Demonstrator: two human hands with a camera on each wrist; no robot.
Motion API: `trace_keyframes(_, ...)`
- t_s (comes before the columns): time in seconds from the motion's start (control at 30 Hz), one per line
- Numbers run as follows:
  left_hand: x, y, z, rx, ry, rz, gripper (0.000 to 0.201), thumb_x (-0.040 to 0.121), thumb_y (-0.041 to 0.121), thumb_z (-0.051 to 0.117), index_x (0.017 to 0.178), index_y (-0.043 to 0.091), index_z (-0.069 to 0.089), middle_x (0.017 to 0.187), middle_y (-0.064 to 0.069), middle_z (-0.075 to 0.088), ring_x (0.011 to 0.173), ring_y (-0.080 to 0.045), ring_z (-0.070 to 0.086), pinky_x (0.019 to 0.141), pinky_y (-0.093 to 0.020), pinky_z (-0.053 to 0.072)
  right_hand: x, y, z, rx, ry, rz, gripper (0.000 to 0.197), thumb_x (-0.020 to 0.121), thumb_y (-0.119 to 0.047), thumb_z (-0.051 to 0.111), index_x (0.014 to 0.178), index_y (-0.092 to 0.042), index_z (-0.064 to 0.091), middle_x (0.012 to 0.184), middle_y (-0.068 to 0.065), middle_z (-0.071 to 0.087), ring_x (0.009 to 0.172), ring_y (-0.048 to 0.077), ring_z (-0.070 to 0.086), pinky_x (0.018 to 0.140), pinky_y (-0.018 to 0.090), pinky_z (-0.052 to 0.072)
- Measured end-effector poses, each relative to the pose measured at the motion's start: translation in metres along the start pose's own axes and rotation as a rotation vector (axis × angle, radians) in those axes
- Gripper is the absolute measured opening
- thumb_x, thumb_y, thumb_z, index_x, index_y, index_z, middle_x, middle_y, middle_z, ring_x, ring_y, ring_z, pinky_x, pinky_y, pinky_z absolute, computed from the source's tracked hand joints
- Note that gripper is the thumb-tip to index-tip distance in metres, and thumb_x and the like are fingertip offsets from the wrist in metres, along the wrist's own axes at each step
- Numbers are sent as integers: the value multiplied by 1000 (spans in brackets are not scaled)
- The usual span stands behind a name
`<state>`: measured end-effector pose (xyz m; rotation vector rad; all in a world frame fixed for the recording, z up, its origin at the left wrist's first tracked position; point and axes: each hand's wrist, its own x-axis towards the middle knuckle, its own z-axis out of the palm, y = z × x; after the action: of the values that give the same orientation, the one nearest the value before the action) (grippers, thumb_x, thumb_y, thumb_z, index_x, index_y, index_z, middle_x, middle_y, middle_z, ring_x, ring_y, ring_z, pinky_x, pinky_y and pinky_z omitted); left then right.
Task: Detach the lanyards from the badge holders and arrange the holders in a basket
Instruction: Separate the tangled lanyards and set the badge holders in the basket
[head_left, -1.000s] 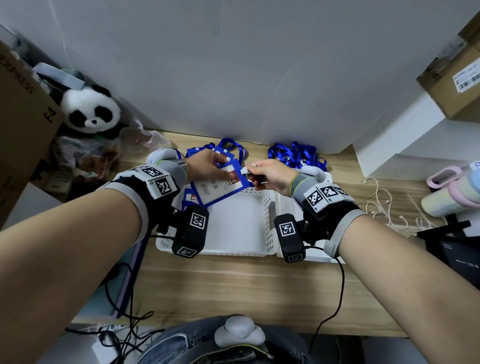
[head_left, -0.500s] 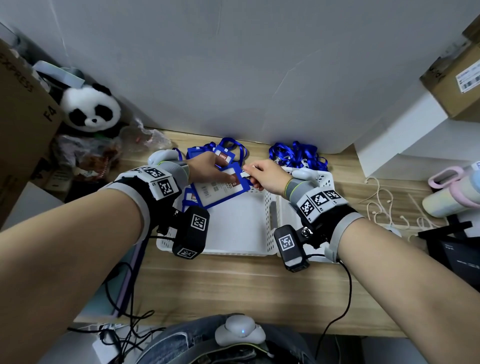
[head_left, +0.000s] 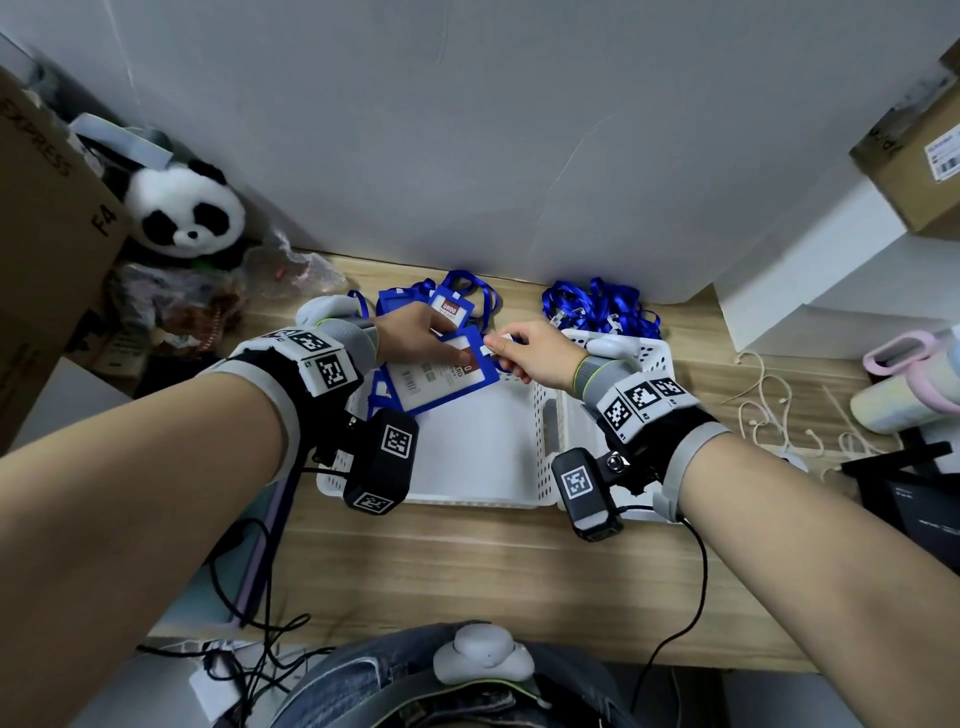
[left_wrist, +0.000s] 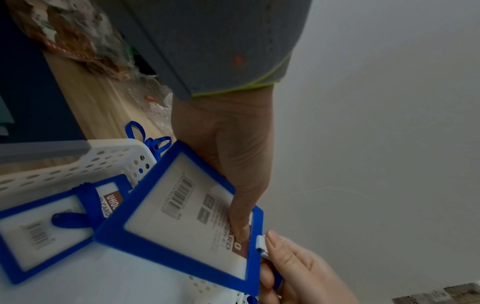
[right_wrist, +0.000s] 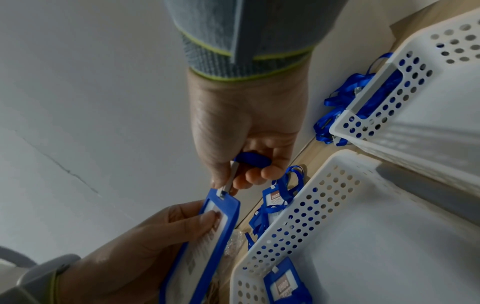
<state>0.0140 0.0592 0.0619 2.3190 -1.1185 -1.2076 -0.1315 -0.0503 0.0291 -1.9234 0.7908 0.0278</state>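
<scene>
A white perforated basket (head_left: 467, 467) sits on the wooden desk (head_left: 467, 561) with one holder already inside. Above its far edge the left hand (head_left: 415, 338) grips the blue badge holder (head_left: 441, 374), thumb pressed on its face. The right hand (head_left: 530, 353) pinches the metal clip (right_wrist: 228, 186) at the holder's slot, the lanyard (right_wrist: 252, 159) looped in its curled fingers. The detaching step is under way; the clip seems not yet free, though that is hard to tell. Next, it must open and slide out.
</scene>
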Motion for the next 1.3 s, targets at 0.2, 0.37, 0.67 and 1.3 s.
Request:
trace_keyframes(0.2, -2, 3, 3, -79, 42, 16, 54, 83, 42, 66, 128, 16, 53, 82, 4, 61, 66, -8, 59, 55, -19, 46, 3, -2, -2, 41, 77, -19, 24, 96, -22, 50, 72, -18, 55, 59, -3, 47, 55, 12, 41, 57, 24, 37)
trace_keyframes(0.37, -2, -4, 1, -207, -23, -32, 55, 82, 35, 68, 128, 12, 49, 102, -4, 62, 78, -15, 61, 65, -26, 53, 4, -4, -10, 300, 148, 12, 25, 97, -16, 49, 72, -14, 54, 58, 2, 40, 51, 10, 34, 46, 15, 30)
trace_keyframes(0.67, -5, -5, -5, -660, -68, 40, 31, 90, 19, 59, 120, 16, 50, 95, -7, 65, 64, -14, 68, 52, -25, 56, 6, 7, 5, 274, 162, 307, 48, 101, -39, 28, 67, -12, 48, 56, 4, 44, 48, 15, 40, 50, 22, 34)
trace_keyframes(1.3, -5, 10, -24, 66, -204, 126, 33, 87, 27, 63, 118, 20, 56, 106, -2, 63, 83, -15, 63, 63, -22, 54, 2, -36, -22, 72, 51, -32, 28, 83, -34, 68, 59, -20, 64, 49, -11, 57, 47, 3, 47, 47, 13, 38)
